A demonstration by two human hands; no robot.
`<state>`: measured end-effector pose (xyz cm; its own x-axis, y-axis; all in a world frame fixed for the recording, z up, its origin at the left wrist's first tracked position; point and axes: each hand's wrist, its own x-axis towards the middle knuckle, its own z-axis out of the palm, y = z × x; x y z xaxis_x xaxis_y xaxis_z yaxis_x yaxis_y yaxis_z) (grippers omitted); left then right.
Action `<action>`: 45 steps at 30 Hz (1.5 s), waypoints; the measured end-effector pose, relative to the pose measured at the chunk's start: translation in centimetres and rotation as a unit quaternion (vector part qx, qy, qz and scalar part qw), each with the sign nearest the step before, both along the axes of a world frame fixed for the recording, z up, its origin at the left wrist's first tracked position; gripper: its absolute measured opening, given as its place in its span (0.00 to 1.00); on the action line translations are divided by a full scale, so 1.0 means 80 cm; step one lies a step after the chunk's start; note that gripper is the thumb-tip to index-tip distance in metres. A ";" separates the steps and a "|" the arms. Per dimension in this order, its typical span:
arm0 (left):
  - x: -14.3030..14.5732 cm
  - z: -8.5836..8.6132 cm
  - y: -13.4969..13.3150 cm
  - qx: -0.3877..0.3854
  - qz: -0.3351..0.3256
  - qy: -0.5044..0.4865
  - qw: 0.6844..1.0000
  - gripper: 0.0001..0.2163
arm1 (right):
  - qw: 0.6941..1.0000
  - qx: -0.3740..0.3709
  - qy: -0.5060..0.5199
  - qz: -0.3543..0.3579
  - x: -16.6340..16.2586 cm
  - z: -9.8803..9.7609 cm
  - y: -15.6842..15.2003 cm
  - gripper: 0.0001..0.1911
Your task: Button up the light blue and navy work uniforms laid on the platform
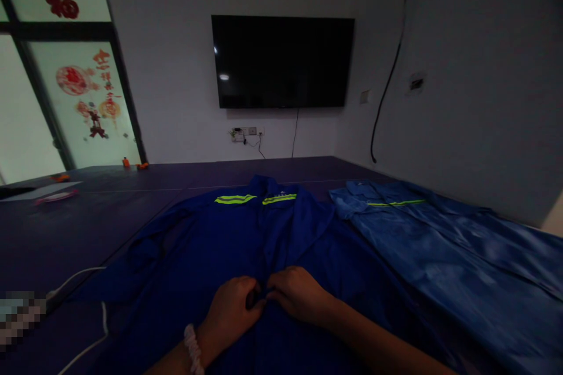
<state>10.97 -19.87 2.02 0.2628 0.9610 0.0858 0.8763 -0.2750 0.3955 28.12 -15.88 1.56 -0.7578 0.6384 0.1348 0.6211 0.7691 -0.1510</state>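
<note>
A dark blue work jacket (211,246) with yellow-green reflective strips on its chest lies spread on the purple table, collar pointing away from me. My left hand (235,307), with a pale scrunchie on the wrist, pinches the jacket's front edge near the middle. Right beside it, my right hand (297,296) has its fingers closed on the same front opening. The fingertips of both hands nearly touch. Whatever small part of the front lies between them is hidden by the fingers and the dim light.
A lighter, faded blue work garment (444,246) lies to the right. The purple table (193,181) reaches towards the wall, where a television (284,61) hangs. A white cable (104,316) and small orange objects (141,166) are on the left. A black cable (389,85) dangles at right.
</note>
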 end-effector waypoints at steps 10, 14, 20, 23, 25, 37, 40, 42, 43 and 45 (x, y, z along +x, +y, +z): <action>-0.003 -0.007 0.002 0.009 0.002 -0.001 1.000 0.07 | 0.999 -0.013 0.046 0.007 0.001 -0.004 0.000 0.12; -0.003 -0.006 0.003 0.008 -0.006 -0.012 1.000 0.07 | 0.999 -0.017 0.044 0.010 0.000 -0.004 0.000 0.12; -0.003 -0.003 0.001 0.002 -0.021 -0.012 1.000 0.08 | 0.999 -0.015 0.037 -0.003 0.000 -0.004 0.000 0.11; -0.002 -0.003 0.000 0.004 -0.023 -0.006 1.000 0.09 | 1.000 -0.006 0.028 -0.008 0.000 -0.004 0.000 0.10; -0.002 -0.004 -0.001 0.010 -0.022 -0.006 1.000 0.09 | 1.000 -0.004 0.020 -0.012 -0.001 -0.004 0.000 0.10; -0.003 -0.006 0.001 0.017 -0.026 0.003 1.000 0.07 | 1.000 0.026 -0.002 0.004 0.000 0.000 -0.002 0.10; -0.003 -0.006 0.001 0.012 -0.023 0.005 1.000 0.07 | 0.999 0.035 -0.011 0.010 0.000 -0.001 -0.002 0.09; -0.002 -0.006 0.002 0.008 -0.019 0.004 1.000 0.07 | 0.999 0.043 -0.013 0.011 0.000 -0.003 -0.002 0.09; -0.002 -0.005 0.002 0.006 -0.018 0.003 1.000 0.07 | 0.999 0.049 -0.013 0.011 0.000 -0.004 -0.002 0.08; -0.002 -0.005 0.001 0.002 -0.018 0.000 1.000 0.07 | 0.998 0.060 -0.005 0.009 -0.001 -0.006 -0.001 0.08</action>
<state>10.83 -19.76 1.60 0.2981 0.9504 0.0890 0.8659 -0.3084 0.3939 28.08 -15.93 1.04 -0.7711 0.6040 0.2014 0.6074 0.7927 -0.0515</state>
